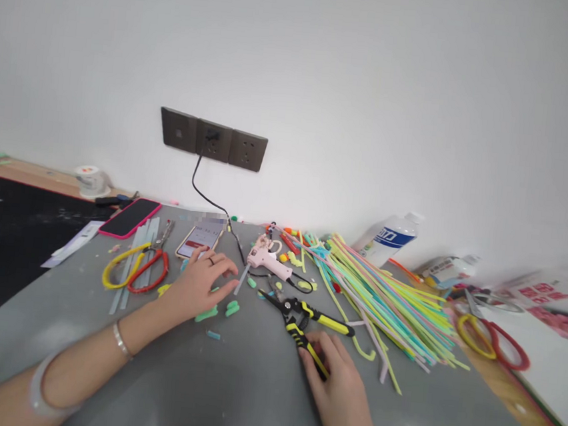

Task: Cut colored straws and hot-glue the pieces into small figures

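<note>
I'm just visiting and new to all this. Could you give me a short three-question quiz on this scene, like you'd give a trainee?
1. What is the person's right hand gripping?
A) the pale pink glue gun
B) the black-and-yellow-handled metal cutters
C) the white-capped plastic bottle
2. True or false: the thin black cord hangs from the middle one of the three dark wall panels.
3. How many pairs of scissors with one yellow and one red handle can you count?

Key: 1: B; 2: true; 3: two.
</note>
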Tool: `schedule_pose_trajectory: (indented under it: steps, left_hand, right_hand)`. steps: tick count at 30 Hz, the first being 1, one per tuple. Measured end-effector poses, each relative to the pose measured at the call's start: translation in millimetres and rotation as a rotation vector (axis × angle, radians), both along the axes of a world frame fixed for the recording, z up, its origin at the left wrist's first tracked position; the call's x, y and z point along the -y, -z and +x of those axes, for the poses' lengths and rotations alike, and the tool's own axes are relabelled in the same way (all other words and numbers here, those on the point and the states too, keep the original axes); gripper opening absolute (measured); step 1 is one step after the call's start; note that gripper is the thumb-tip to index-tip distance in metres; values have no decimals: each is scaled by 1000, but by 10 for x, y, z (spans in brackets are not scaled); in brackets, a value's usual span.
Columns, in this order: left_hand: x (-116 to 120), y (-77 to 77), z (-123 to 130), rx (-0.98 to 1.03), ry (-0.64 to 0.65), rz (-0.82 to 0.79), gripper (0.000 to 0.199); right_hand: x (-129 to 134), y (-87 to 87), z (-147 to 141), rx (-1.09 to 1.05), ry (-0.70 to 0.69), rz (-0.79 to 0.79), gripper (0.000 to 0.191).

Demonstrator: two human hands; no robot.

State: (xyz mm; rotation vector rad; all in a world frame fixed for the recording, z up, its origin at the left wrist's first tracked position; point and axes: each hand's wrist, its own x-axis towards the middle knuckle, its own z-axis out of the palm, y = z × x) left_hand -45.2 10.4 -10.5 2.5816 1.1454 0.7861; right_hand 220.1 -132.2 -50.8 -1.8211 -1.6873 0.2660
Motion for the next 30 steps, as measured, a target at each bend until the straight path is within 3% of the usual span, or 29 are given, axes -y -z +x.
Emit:
schedule_pose_trajectory:
  steps: [5, 8, 13, 18, 27, 30]
  left_hand:
    - [-25, 65, 4, -83, -111, -16, 14]
    - [-38, 76, -3, -132, -105, -53, 20]
    - [-25, 49, 1, -137, -20, -126, 19]
    - [15, 6, 15, -203, -25, -148, 15]
    - [85, -11, 74, -230, 18, -246, 14]
    - [93, -8, 77, -229, 15, -264, 14]
  right_hand:
    - [-3, -37, 27, -45, -15, -13, 21]
    - [9, -37, 96, -79, 14, 23, 26]
    - [75, -121, 164, -123, 122, 232, 25]
    - [150, -275, 65, -99, 89, 372, 17]
    - [240, -280, -47, -334, 11, 312, 34]
    - [260, -258, -178, -461, 52, 305, 41]
